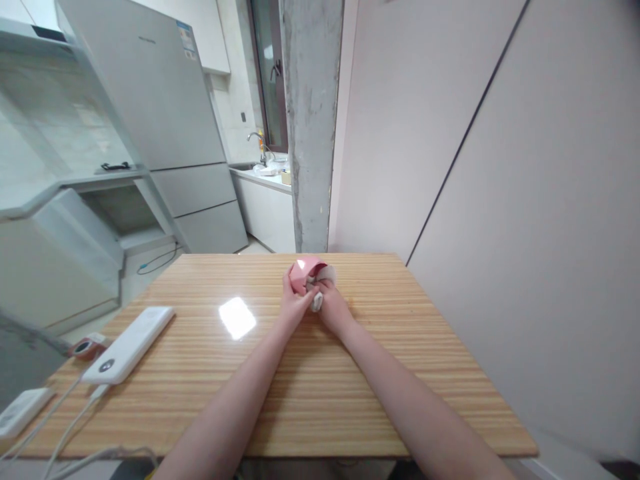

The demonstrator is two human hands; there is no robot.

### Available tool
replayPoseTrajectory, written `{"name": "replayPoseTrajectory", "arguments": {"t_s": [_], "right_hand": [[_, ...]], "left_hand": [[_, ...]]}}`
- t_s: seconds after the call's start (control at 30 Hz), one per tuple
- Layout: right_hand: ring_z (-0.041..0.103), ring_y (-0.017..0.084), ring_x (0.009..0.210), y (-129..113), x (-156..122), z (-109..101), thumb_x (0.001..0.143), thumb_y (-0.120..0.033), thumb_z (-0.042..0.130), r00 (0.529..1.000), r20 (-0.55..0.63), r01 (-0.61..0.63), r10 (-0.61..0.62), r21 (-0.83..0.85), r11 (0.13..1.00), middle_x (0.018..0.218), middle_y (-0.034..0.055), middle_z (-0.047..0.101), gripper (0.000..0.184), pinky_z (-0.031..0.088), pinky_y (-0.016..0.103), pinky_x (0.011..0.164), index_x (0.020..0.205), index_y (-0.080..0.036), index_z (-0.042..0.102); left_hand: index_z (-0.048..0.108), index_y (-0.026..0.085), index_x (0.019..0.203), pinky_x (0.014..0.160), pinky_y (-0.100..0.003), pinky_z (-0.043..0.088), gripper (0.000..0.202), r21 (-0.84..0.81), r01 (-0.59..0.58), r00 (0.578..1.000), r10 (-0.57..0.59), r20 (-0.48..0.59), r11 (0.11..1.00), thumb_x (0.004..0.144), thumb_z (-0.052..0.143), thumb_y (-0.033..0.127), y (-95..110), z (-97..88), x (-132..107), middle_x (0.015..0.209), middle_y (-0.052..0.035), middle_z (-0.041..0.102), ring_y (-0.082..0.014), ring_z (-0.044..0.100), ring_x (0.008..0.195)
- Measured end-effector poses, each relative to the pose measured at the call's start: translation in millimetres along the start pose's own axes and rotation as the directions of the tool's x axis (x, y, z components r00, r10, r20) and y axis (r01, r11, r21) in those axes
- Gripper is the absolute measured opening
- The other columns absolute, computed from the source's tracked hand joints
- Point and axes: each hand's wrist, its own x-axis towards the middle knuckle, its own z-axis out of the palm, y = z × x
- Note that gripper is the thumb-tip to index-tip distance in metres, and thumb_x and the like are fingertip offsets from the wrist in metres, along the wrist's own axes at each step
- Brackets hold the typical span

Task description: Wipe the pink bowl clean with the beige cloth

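Observation:
A pink, glossy rounded object with an opening [301,272] is held over the far middle of the table. I cannot tell its exact kind. My left hand [294,299] is closed around its left side, with the thumb toward the opening. My right hand [334,305] reaches to the opening from the right, its fingers bent and partly hidden inside. A white curved piece [329,273] shows at the right of the opening. Between the two hands, a small white piece [317,302] sticks out below; the right fingers are close against it.
On the wood-grain table [400,373], a white power bank [133,343] with cables lies at the left, beside a reddish roll-shaped item [89,348] and a white power strip [23,410]. A wall [480,200] borders the right; a fridge [150,87] stands beyond.

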Motion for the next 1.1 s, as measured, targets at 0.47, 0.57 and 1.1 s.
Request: {"name": "replayPoseTrajectory", "arguments": {"t_s": [0.47, 0.57, 1.1], "right_hand": [[0.052, 0.020, 0.110, 10, -1, 3, 0.085, -0.011, 0.049, 0.999, 0.031, 0.020, -0.020, 0.002, 1.000, 0.111, 0.0110, 0.064, 0.030, 0.041, 0.035, 0.096, 0.110, -0.016, 0.063], [0.053, 0.019, 0.106, 3, -2, 7, 0.082, -0.006, 0.047, 0.999, -0.045, 0.023, -0.016, 0.161, 0.987, 0.108, 0.0111, 0.062, 0.032, 0.043, 0.032, 0.094, 0.109, -0.015, 0.062], [0.048, 0.022, 0.116, 4, 4, -5, 0.090, -0.017, 0.046, 0.991, 0.129, 0.063, -0.041, -0.167, 0.984, 0.119, 0.0101, 0.061, 0.026, 0.038, 0.038, 0.093, 0.110, -0.019, 0.063]], "left_hand": [[0.029, 0.019, 0.135, 0.091, -0.035, 0.048, 0.081, 0.061, -0.021, 0.999, 0.019, 0.036, 0.998, 0.068, 0.071, 0.037, 4, -12.0, 6, 0.114, -0.0103, 0.060, -0.0207, 0.061, 0.103], [0.030, 0.019, 0.135, 0.096, -0.034, 0.045, 0.076, 0.087, -0.033, 0.997, 0.039, -0.061, 0.996, 0.072, 0.068, 0.036, 2, -4.2, 0, 0.123, -0.0121, 0.055, -0.0210, 0.057, 0.110], [0.044, 0.021, 0.132, 0.096, -0.039, 0.043, 0.059, 0.474, -0.234, 0.972, 0.189, 0.140, 0.849, 0.075, 0.060, 0.025, 20, -23.9, 3, 0.120, -0.0102, 0.060, -0.0267, 0.057, 0.111]]}}
